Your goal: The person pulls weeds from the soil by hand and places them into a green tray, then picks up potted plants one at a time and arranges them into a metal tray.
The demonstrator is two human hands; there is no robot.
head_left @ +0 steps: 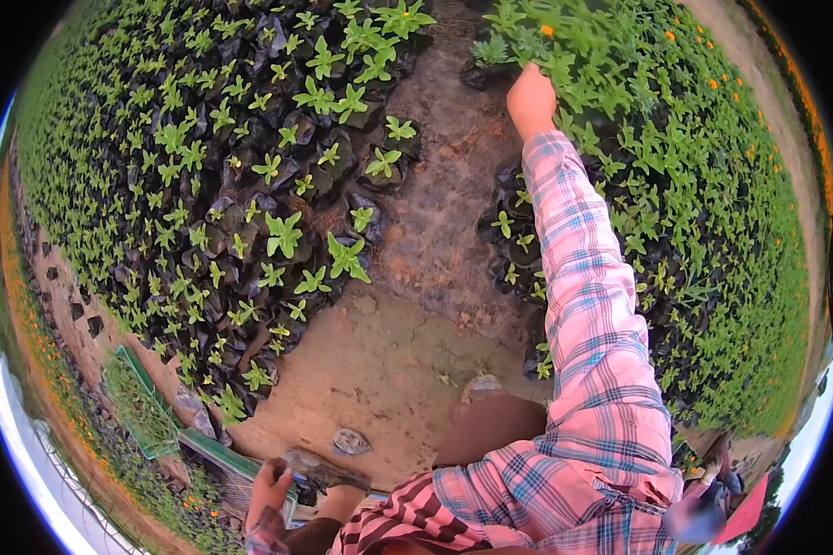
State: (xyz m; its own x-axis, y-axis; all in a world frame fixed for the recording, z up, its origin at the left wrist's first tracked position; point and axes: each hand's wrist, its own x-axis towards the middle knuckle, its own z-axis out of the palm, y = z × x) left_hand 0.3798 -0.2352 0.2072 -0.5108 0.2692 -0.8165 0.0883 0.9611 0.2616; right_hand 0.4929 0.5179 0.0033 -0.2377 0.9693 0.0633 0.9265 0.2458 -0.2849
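My right hand (531, 100) reaches far forward at the top of the view, its fingers closed at the edge of the dense green plants (611, 79). Whatever is between its fingertips is too small to make out. Low in the view, my left hand (267, 492) is by my foot, beside the rim of a green crate (220, 453); its fingers are bent and partly hidden. Seedlings in black bags (282, 236) fill the left side. An orange flower (547, 30) shows just above my right hand.
A bare soil path (444, 203) runs between the two plant beds. A second green crate (139, 402) holding thin green plants lies at the lower left. A stone (350, 441) is near my feet. Another person (713, 490) is at the lower right.
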